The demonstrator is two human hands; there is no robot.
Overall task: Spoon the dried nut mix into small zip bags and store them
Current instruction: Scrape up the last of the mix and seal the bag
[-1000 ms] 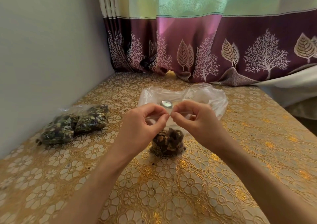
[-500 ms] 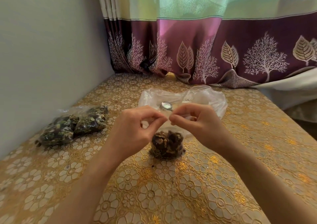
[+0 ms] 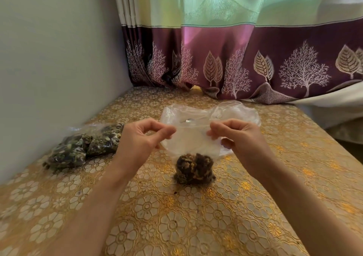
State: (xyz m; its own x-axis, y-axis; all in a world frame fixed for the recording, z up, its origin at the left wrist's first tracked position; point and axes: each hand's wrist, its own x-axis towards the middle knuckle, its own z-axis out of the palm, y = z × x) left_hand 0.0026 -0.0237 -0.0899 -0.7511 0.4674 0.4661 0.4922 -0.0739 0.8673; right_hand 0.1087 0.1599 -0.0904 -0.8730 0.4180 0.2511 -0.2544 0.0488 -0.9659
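- Left hand (image 3: pixel 143 138): raised above the worktop (image 3: pixel 176 216), forearm entering from 7 o'clock; thumb and forefinger grip pinches the top-left corner of the small clear zip bag (image 3: pixel 191 142).
- Right hand (image 3: pixel 238 138): mirrored from 5 o'clock, pinching the opposite corner.
- Bag: stretched between the hands, brown nut mix (image 3: pixel 193 168) at its bottom resting on the worktop.

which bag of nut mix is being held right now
The small clear zip bag of brown nut mix in the middle, pinched at its top by both hands; the filled bags by the wall lie untouched.
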